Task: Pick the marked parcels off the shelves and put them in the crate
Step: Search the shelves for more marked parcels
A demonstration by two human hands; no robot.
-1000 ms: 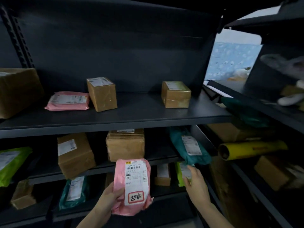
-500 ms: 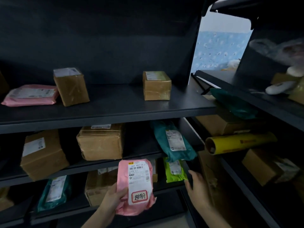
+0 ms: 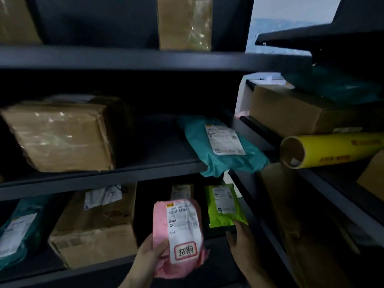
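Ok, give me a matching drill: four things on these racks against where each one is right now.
Things:
1. pink plastic mailer bag
2. teal plastic mailer bag
3. lime-green plastic mailer bag
4. yellow film roll on a cardboard tube

Places:
A. on the right-side rack
B. held in the left hand
C. middle shelf, overhanging its front edge
D. lower shelf, at the right hand's fingertips

Pairs: 1-B, 2-C, 3-D, 4-A.

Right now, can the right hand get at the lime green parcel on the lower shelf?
Probably yes: the right hand, holding nothing, is at the lower edge of the lime green parcel, with nothing in between.
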